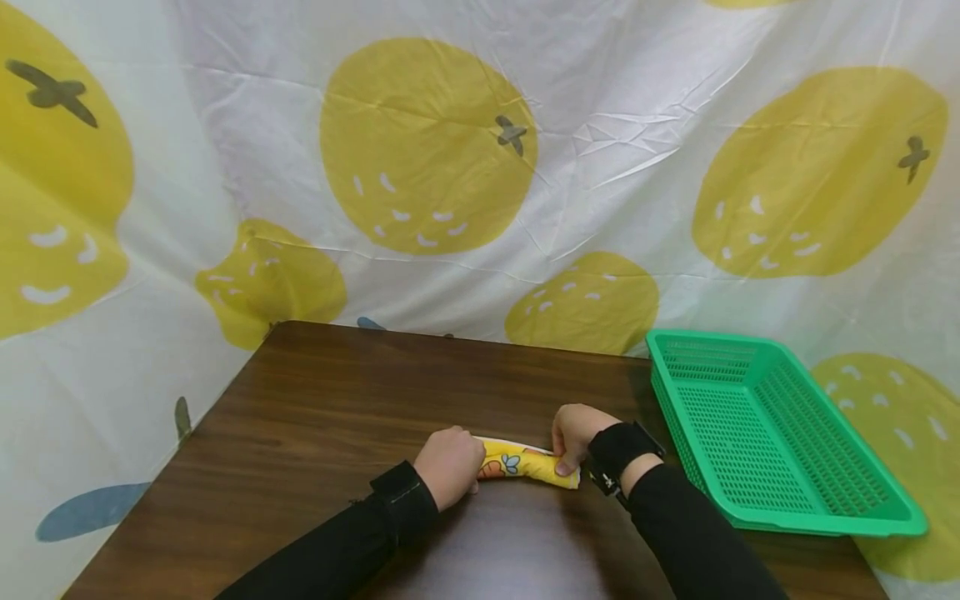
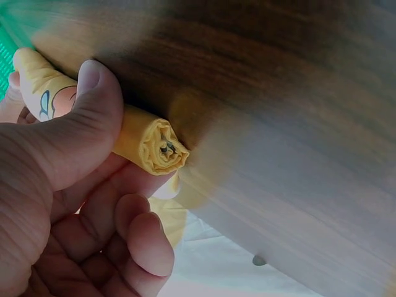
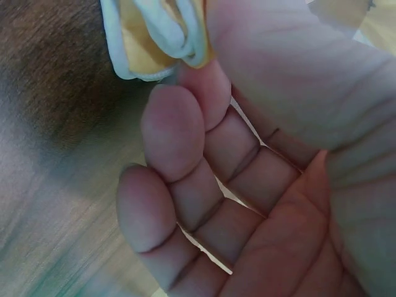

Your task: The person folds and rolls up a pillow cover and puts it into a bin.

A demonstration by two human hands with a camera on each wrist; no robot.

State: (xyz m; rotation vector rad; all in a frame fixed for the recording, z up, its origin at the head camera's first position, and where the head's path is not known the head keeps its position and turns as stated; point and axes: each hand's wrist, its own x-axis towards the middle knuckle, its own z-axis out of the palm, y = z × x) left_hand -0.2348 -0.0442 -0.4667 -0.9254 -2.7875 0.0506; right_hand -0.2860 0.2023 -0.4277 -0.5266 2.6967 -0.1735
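Observation:
A yellow cloth (image 1: 528, 462) with a carrot print is rolled into a tube, lying crosswise low over the brown table. My left hand (image 1: 451, 467) grips its left end, thumb on top and fingers beneath. In the left wrist view the end of the rolled cloth (image 2: 164, 148) shows its spiral layers. At the other end my right hand (image 1: 579, 435) pinches the cloth between thumb and fingers. White-edged folds of the cloth (image 3: 167, 31) stick out past those fingers in the right wrist view, where the other fingers are loosely bent.
A green plastic basket (image 1: 772, 450) with slatted walls stands at the right of the wooden table (image 1: 337, 392), close to my right forearm. Behind the table hangs a white curtain (image 1: 262, 150) printed with yellow lemons.

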